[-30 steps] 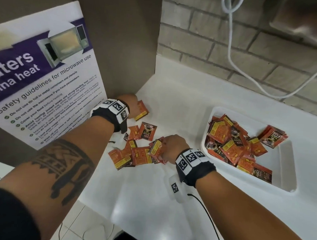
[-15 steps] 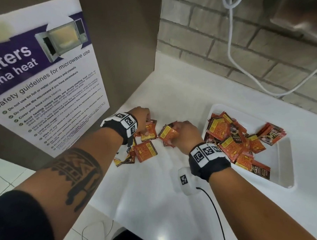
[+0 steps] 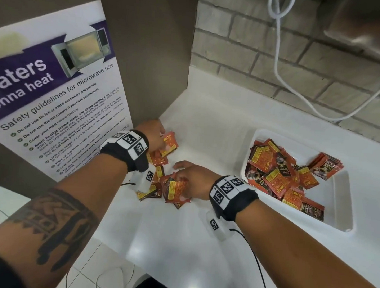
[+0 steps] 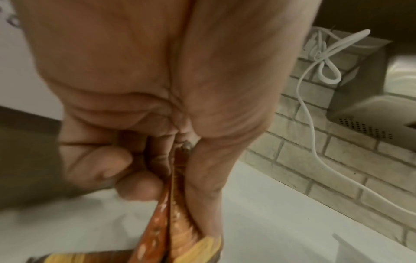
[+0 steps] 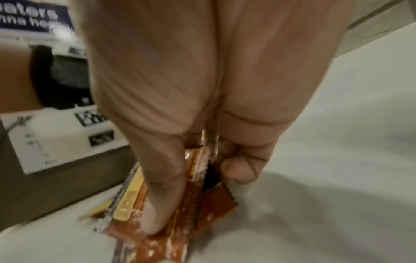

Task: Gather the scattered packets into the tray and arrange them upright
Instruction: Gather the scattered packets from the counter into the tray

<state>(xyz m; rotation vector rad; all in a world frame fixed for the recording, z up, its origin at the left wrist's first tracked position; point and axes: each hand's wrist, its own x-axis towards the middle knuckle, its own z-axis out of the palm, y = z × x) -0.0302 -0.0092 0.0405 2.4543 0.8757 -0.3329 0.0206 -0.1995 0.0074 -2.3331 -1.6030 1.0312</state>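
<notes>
Several orange-red packets lie scattered on the white counter near the poster. My left hand pinches a few packets between thumb and curled fingers, at the far side of the heap. My right hand grips a small bunch of packets at the near side; in the right wrist view the thumb and fingers clamp the packets against the counter. The white tray stands to the right, with several packets lying flat and jumbled in its left half.
A microwave safety poster leans on the brown panel at the left. A brick wall with a hanging white cable runs behind the counter. The counter's front edge drops to a tiled floor.
Both hands have gone back down onto the scattered heap. The right hand moved left and toward me, onto a new bunch. The left hand reached farther away, to the far packets.
</notes>
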